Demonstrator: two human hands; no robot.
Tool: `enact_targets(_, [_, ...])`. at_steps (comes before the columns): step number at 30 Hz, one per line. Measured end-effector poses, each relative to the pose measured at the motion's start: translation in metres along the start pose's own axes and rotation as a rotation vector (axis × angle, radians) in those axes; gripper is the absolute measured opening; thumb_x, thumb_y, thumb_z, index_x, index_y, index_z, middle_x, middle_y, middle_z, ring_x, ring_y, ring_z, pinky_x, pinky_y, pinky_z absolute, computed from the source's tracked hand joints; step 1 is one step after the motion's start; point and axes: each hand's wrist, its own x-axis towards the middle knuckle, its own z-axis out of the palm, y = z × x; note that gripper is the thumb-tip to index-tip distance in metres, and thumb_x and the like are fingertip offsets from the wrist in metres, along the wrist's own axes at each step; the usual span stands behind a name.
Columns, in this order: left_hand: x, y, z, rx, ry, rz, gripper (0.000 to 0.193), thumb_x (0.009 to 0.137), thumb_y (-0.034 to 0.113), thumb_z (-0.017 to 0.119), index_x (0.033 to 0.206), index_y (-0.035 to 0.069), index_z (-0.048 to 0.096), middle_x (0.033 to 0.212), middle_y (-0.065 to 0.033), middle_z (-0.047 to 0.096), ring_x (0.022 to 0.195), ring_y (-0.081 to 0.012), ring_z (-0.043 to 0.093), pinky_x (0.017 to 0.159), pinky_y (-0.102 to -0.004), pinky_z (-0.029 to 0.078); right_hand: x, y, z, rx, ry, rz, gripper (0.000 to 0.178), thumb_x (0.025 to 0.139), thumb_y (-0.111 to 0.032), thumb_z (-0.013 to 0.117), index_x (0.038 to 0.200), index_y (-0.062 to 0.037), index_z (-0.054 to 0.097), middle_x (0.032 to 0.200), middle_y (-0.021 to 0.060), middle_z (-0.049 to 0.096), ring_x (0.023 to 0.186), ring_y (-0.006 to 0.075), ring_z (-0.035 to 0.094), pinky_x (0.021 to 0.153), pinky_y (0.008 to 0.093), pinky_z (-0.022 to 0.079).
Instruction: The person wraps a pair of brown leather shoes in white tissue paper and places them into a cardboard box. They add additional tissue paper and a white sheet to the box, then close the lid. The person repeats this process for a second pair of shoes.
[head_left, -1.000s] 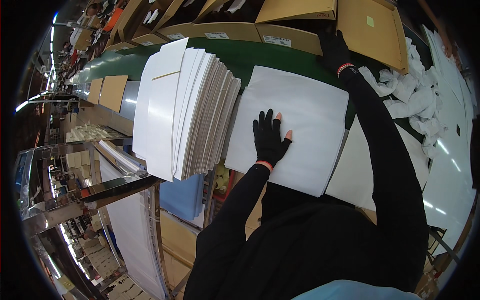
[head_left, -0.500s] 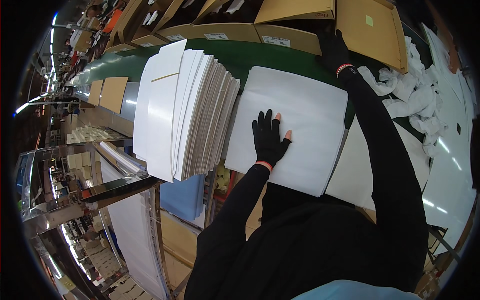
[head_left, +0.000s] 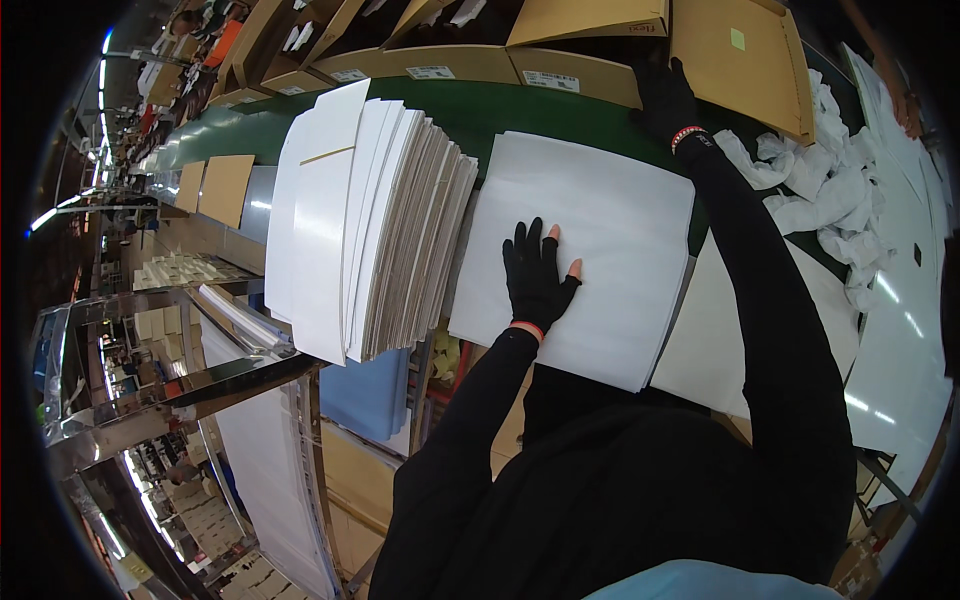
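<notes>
My left hand [head_left: 540, 275], in a black glove with bare thumb and forefinger tips, rests flat and spread on a stack of white paper sheets [head_left: 610, 190]. My right hand [head_left: 665, 105], also gloved, is stretched far forward to the right end of a brown cardboard box [head_left: 580, 80]. It touches the box beside an upturned brown cardboard lid [head_left: 740, 60]. Its dark fingers blend into the shadow, so their grip does not show clearly. Left of the sheets leans a thick stack of white boards [head_left: 385, 230].
Crumpled white paper [head_left: 840, 200] lies right of my right forearm. More open cardboard boxes [head_left: 430, 65] line the far side of the green table [head_left: 480, 112]. A metal rack [head_left: 190, 390] stands at left. At the far right edge another person's hand [head_left: 908, 112] shows.
My hands hold nearly the same places. At the far right edge, the other person's hand and forearm have come further into view.
</notes>
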Motion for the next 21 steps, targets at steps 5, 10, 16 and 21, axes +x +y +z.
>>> enact_targets(5, [0.002,0.002,-0.003,-0.019,-0.02,0.005,0.063,0.083,0.037,0.066,0.135,0.007,0.047,0.143,-0.0202,0.039,0.137,-0.0399,0.03,0.111,-0.0571,0.023,-0.004,0.006,0.008,-0.009,0.083,-0.005,0.083,0.071,-0.039,0.077,0.139,-0.0091,0.039,0.13,0.0163,0.054,0.12,0.0302,0.053,0.114,0.0494,0.023])
enact_targets(10, [0.001,0.002,-0.003,-0.028,-0.027,-0.006,0.063,0.083,0.037,0.066,0.135,0.007,0.047,0.142,-0.0208,0.039,0.137,-0.0406,0.029,0.111,-0.0581,0.022,-0.003,0.003,0.005,-0.012,0.059,0.002,0.085,0.071,-0.04,0.076,0.14,-0.0091,0.038,0.13,0.0155,0.055,0.122,0.0293,0.052,0.114,0.0495,0.022])
enact_targets(16, [0.001,0.002,-0.002,-0.022,-0.022,-0.004,0.063,0.083,0.037,0.066,0.136,0.007,0.047,0.142,-0.0206,0.04,0.137,-0.0405,0.03,0.111,-0.0581,0.023,-0.001,0.003,0.009,0.003,0.123,-0.002,0.08,0.068,-0.039,0.078,0.135,-0.0109,0.045,0.128,0.0151,0.055,0.12,0.0299,0.053,0.11,0.0489,0.03])
enact_targets(21, [0.001,0.001,-0.001,-0.005,-0.002,-0.01,0.063,0.082,0.037,0.067,0.134,0.009,0.047,0.142,-0.0178,0.04,0.136,-0.0382,0.031,0.111,-0.0549,0.023,0.032,0.014,-0.008,0.082,-0.178,-0.013,0.056,0.071,-0.036,0.075,0.118,-0.0114,0.059,0.114,0.0165,0.061,0.114,0.0337,0.054,0.098,0.0478,0.042])
